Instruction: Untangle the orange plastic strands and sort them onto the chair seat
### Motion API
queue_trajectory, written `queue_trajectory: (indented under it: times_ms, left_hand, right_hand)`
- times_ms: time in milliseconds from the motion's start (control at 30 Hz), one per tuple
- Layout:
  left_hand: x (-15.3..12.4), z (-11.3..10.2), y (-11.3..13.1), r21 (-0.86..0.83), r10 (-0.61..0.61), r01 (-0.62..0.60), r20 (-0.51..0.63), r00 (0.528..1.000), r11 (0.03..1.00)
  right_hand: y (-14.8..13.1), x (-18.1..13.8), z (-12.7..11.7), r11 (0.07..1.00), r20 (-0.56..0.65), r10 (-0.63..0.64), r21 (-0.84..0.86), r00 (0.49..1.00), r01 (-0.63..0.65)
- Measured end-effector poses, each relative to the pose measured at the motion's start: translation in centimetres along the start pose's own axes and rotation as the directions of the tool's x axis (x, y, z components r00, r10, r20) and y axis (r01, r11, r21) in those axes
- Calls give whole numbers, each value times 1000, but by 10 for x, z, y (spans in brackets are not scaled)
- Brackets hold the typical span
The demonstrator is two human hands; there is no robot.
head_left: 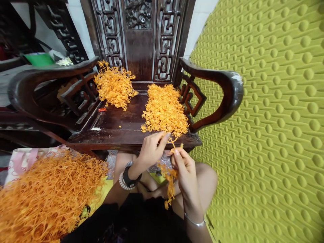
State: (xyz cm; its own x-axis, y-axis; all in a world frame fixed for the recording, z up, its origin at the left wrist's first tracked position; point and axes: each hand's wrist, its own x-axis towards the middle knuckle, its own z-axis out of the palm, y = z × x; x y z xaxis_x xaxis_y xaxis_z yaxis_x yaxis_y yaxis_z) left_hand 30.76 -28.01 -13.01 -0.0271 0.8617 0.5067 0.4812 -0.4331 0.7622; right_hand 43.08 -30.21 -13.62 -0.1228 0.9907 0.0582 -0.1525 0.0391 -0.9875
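My left hand [152, 148] is closed in a pinch on an orange string [172, 141] just in front of the chair seat's edge. Close by on the right, my right hand [184, 165] pinches the same string lower down. From between my hands a bunch of orange strands [170, 184] dangles over my lap; whether it joins the pinched string is hidden by my fingers. Right beyond my fingertips, a heap of knotted orange strings [165, 108] lies on the seat. Another such heap [115, 86] sits farther back on the left.
The dark carved wooden chair [121, 121] has curved armrests on both sides. A large tangle of loose orange strands [50, 195] fills the lower left, beside a white and pink bag [22, 162]. A small red wrapper [102, 110] lies on the seat. Yellow-green bumpy fabric [273, 135] covers the right.
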Motion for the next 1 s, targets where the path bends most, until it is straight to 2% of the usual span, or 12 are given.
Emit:
queue_trajectory:
  times_ms: [67, 133, 233, 300, 367, 433, 567, 700, 767, 833, 900, 1000]
  left_hand:
    - [13, 2, -13, -4, 2, -3, -87, 996, 1000]
    - [33, -6, -31, 17, -42, 47, -240, 970, 999]
    - [66, -33, -62, 123, -151, 236, -477, 866, 964]
    - [82, -48, -78, 297, -173, 291, -365, 915, 909]
    - [90, -51, -87, 449, -206, 237, -118, 971, 861]
    - [90, -42, -90, 502, -243, 197, 28, 970, 842]
    - [87, -14, -93, 521, -294, 219, 65, 954, 825]
    - [83, -7, -87, 520, -293, 216, 68, 954, 826]
    - [75, -11, -74, 447, -220, 188, 20, 975, 874]
    - [61, -14, -55, 271, -107, 105, -6, 994, 957]
    - [43, -16, -33, 10, 6, -7, 100, 995, 1000]
    - [14, -11, -11, -280, 130, -25, 365, 922, 960]
  right_hand:
    - [-1, -2, 6, 1000, 46, -2, -11, 999, 3]
    - [-1, -10, 12, 1000, 75, 15, 3, 997, -16]
    - [0, -24, 14, 998, 56, 52, 44, 997, -55]
    - [1, -25, 13, 995, 2, 53, 89, 999, -53]
    - [0, -19, 9, 991, -49, 31, 131, 998, -25]
    - [-3, -7, 6, 986, -87, -24, 165, 996, 38]
    - [-11, 12, -1, 965, -149, -152, 193, 977, 179]
    - [-17, 26, -8, 951, -206, -176, 218, 963, 221]
    - [-23, 34, -11, 928, -218, -161, 298, 962, 223]
    - [-29, 41, -14, 906, -198, -149, 365, 969, 214]
    - [-35, 47, -15, 890, -143, -150, 412, 978, 197]
    - [-43, 49, -16, 891, -43, -179, 416, 983, 180]
